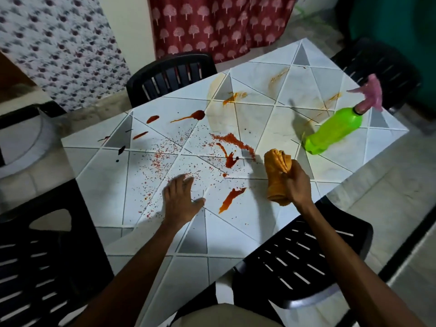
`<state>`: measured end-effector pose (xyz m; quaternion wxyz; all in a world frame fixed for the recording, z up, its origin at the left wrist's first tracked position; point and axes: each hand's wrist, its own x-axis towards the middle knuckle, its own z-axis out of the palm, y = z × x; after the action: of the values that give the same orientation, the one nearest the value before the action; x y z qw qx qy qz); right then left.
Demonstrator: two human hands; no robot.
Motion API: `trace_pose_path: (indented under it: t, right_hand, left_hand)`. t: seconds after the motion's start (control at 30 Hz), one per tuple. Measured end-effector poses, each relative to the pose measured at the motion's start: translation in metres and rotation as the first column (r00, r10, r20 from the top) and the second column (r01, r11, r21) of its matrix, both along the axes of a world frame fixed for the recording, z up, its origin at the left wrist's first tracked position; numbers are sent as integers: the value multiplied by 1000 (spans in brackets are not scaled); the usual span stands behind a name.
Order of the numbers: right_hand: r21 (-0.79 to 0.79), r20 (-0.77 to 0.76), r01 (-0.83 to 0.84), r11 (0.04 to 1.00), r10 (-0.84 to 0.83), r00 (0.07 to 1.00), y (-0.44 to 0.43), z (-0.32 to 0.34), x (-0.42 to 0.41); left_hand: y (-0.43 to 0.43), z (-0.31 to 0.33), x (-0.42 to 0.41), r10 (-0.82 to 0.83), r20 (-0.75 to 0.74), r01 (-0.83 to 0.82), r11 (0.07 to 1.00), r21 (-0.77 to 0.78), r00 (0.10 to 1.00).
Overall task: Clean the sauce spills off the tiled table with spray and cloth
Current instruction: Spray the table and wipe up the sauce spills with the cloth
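A white tiled table (pixel 226 234) with grey triangular insets and thin grout lines fills the middle of the view. Black slatted plastic chairs stand around it: one at the far side (pixel 169 74), one at the near right (pixel 302 260) and one at the near left (pixel 47 256). Behind hang a dark red curtain printed with pale trees (pixel 212 24) and a white fabric with small dark flowers (pixel 59 43). The floor is pale tile.

The left hand (pixel 180 200) lies flat on the tabletop, its fingers straight and spread, holding nothing. Red specks are scattered around and beyond its fingertips. A red-orange sauce streak (pixel 230 199) lies just beside its thumb. A larger red sauce puddle (pixel 230 159) sits further out, between the two hands. Faint orange smears (pixel 236 96) mark the far tiles.

The right hand (pixel 298 182) is closed in a fist around a bunched orange cloth (pixel 276 171). The cloth's long axis runs nearly straight up and down in the picture. Its folded top rises above the knuckles and its lower end hangs below the curled fingers. Whether it touches the table cannot be told.

A bright green plastic spray bottle (pixel 335 131) stands well beyond the right hand's fingers, near the table's right edge. Its long axis slants from the base, nearest the fingers, up and right to a blurred pink trigger head (pixel 370 95). The nozzle points left.
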<state>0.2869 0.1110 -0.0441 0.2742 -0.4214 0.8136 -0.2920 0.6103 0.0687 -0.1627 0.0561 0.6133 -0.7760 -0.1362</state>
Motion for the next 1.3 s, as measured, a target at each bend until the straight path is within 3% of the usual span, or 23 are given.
trace_pose_path:
  t: [0.1,0.2,0.37,0.63,0.93,1.07,1.3]
  right_hand:
    - [53,-216,-18,998,29,976,-8,-7,-34]
    - [150,-253,-1,989,39,967,-19,-32,-58]
    - [271,-55,-85,959,103,993,-34,-101,-65]
    - [237,115,-196,952,173,978,-36,-31,26]
    - [244,335,-488,838,399,853,-17,-31,111]
    - [180,409,-379,908,281,868,-9,-34,106]
    - [81,293,-173,982,143,945,11,-15,29]
  left_hand:
    - [-2,0,-1,8,12,-8,1000,10,1000]
    - [-2,-2,-3,15,11,-16,999,35,1000]
    - [0,0,-4,44,-21,-42,997,72,999]
    - [15,1,-8,83,-47,-77,990,120,995]
    - [20,0,-7,86,-52,-79,990,116,995]
    - [20,1,-6,79,-48,-73,991,113,996]
    - [21,6,-8,96,-82,-85,988,129,992]
